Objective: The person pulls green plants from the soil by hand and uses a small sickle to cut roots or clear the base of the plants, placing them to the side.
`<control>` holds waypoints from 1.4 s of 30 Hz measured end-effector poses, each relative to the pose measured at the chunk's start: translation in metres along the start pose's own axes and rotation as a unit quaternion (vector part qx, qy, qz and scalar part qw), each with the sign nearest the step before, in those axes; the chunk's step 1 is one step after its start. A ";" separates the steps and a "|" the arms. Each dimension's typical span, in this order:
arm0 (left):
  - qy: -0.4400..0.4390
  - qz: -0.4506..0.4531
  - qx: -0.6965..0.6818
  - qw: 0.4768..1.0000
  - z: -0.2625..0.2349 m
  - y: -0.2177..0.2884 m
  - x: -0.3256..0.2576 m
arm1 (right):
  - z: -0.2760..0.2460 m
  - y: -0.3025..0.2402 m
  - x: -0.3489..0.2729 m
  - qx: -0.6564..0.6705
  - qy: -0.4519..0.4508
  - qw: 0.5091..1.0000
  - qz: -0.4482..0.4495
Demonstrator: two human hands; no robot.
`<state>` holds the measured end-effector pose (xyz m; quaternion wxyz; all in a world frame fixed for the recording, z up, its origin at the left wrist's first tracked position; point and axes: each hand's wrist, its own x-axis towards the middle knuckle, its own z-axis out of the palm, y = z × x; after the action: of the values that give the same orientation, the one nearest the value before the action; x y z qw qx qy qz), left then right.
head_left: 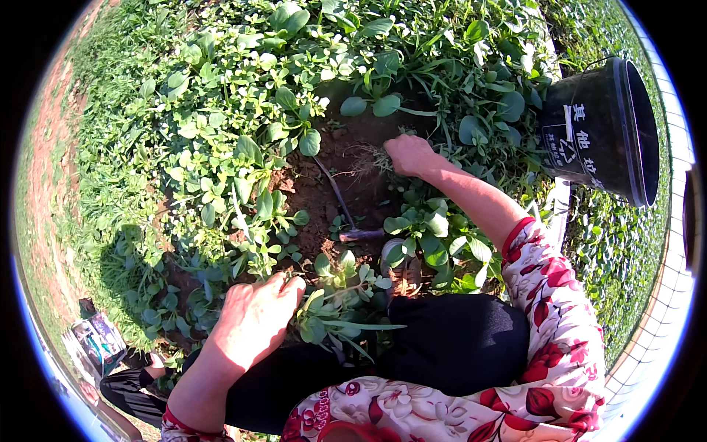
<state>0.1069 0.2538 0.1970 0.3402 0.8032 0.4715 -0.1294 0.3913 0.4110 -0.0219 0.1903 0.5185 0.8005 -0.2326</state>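
Note:
My left hand [254, 313] is closed in a fist low over the bed, with leafy green plants [324, 309] sticking out beside its fingers toward my knee. Farther off and to the right, my right hand [411, 155] grips a tuft of weeds; their pale, stringy roots [364, 159] spread to the left over bare brown soil [313, 199]. Between the hands lies a thin hand tool [335, 190] with a long, slightly bent shaft and a short crosspiece at its near end. My right fingertips are partly hidden behind the knuckles.
Dense low greens [221, 96] surround the bare patch. A black bucket [589, 132] lies tipped at the right, beside a pale border strip [560, 214]. My shoe [401, 276] rests by a leafy clump [434, 239]. Another person's dark-clad leg [129, 394] shows at lower left, near a printed bag [101, 342].

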 end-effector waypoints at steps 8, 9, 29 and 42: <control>0.003 -0.004 0.009 1.000 0.002 0.000 0.001 | 0.007 0.044 0.057 -0.200 0.207 0.957 0.026; -0.001 -0.004 0.009 1.000 0.001 0.000 0.002 | 0.005 0.054 0.061 -0.184 0.219 0.958 0.015; -0.017 -0.002 0.031 0.999 0.004 0.002 0.013 | 0.000 0.074 0.080 -0.100 0.225 0.969 0.018; -0.023 -0.016 0.016 0.999 0.009 -0.001 0.014 | -0.011 0.027 0.036 0.002 -0.033 0.997 -0.068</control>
<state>0.1144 0.2569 0.1825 0.3358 0.7978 0.4741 -0.1613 0.4013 0.4534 -0.0368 0.1997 0.4549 0.8268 -0.2636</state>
